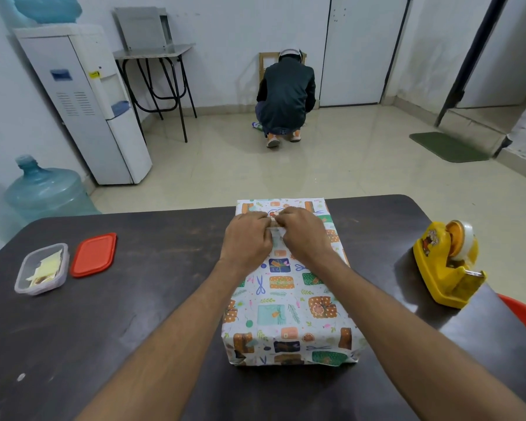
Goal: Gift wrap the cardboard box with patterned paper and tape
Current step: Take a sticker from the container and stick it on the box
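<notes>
The box [289,302], covered in white paper printed with gift and scissor motifs, lies lengthwise on the dark table [134,314]. My left hand [248,238] and my right hand [304,235] meet on its top near the far end, fingertips pinching and pressing a small strip of tape [274,223] against the paper seam. The near end of the box shows folded paper flaps. A yellow tape dispenser [448,265] with a roll of clear tape stands at the table's right edge, apart from both hands.
A clear plastic container [41,268] with paper scraps and its red lid [94,255] lie on the table's left. Beyond the table a person [286,95] crouches on the floor. A water dispenser [85,101] and a water bottle [46,189] stand left.
</notes>
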